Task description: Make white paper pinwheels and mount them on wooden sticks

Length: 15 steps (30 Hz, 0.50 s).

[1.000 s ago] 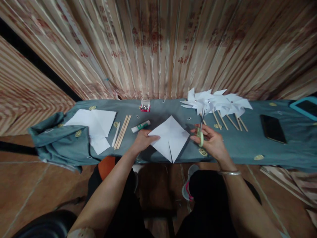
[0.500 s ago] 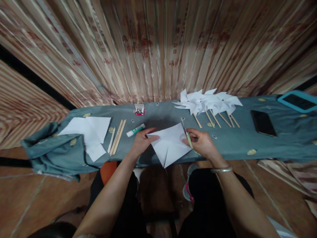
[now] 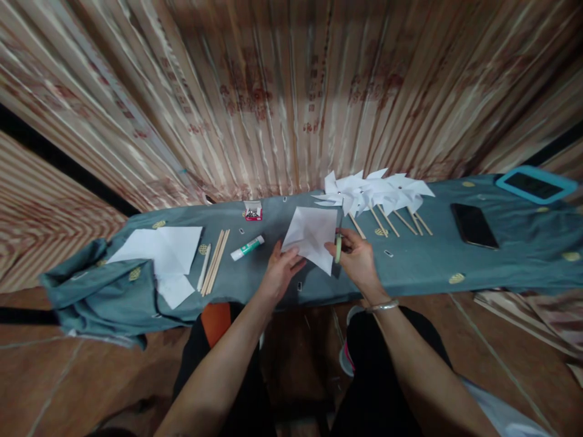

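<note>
A white sheet of paper (image 3: 312, 233) is held up over the middle of the table, with faint creases across it. My left hand (image 3: 283, 270) grips its lower left edge, thumb on top and fingers beneath. In my right hand (image 3: 357, 258) is a pair of scissors with light green handles (image 3: 338, 249), blades pointing away from me along the paper's right edge. The right thumb reaches the sheet's right side. Just left of my left hand lies a glue stick (image 3: 247, 248). Beyond the scissors lie several white paper pinwheels (image 3: 373, 193) on wooden sticks.
On the left are wooden sticks (image 3: 215, 262), a white pencil-like stick (image 3: 204, 267) and white paper sheets (image 3: 177, 249). A small red box of metal pins (image 3: 253, 210) stands at the back. A black phone (image 3: 474, 226) and a blue-framed tablet (image 3: 536, 184) lie right on the grey-green cloth (image 3: 423, 261).
The paper has been turned and lifted away from me, so its slit corner no longer points at me. Both hands moved with it; the scissors stay in my right hand.
</note>
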Each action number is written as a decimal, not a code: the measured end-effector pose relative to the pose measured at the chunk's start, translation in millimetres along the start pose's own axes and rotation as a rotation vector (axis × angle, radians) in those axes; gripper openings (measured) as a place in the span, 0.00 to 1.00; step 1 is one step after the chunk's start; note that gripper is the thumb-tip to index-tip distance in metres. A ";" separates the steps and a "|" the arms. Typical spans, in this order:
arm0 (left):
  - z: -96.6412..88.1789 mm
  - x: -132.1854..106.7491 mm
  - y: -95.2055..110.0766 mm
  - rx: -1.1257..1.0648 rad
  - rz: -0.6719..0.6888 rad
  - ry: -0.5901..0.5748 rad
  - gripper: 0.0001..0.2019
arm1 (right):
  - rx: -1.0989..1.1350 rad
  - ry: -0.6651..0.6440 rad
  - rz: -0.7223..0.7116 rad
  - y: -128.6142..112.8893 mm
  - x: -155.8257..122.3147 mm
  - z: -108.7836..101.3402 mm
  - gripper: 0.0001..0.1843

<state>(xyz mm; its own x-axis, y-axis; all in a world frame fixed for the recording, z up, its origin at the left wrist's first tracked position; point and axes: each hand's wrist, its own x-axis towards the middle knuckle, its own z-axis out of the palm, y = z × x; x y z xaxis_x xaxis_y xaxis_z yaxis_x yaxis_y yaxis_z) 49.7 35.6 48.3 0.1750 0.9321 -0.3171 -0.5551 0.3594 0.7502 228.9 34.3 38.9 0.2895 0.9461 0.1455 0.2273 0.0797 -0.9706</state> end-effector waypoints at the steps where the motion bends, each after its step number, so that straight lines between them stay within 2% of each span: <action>1: 1.5 1.2 0.1 -0.025 0.016 0.037 0.37 | 0.015 0.015 -0.004 -0.7 0.4 1.7 0.26; 4: 3.3 4.8 1.8 -0.030 0.057 0.108 0.40 | 0.090 0.060 -0.017 -3.7 2.6 5.4 0.25; 8: 3.0 6.0 5.1 0.002 0.146 0.139 0.40 | 0.161 0.074 -0.010 -8.9 5.3 10.4 0.25; 10: 3.5 4.9 5.8 0.003 0.143 0.117 0.35 | 0.178 0.059 -0.006 -11.6 5.5 14.5 0.25; 13: 5.9 2.5 4.6 0.006 0.041 0.019 0.25 | 0.193 0.015 0.012 -14.8 4.4 23.1 0.25; 15: 7.7 1.6 3.0 -0.001 0.016 -0.001 0.23 | 0.199 -0.015 0.028 -15.8 3.5 29.5 0.25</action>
<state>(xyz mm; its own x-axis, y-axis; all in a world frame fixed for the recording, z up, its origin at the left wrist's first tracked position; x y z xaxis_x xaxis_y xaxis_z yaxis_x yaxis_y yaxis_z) 54.5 38.5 54.5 0.1668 0.9377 -0.3048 -0.5584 0.3446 0.7546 198.9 45.6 49.0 0.2788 0.9533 0.1162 0.0305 0.1121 -0.9932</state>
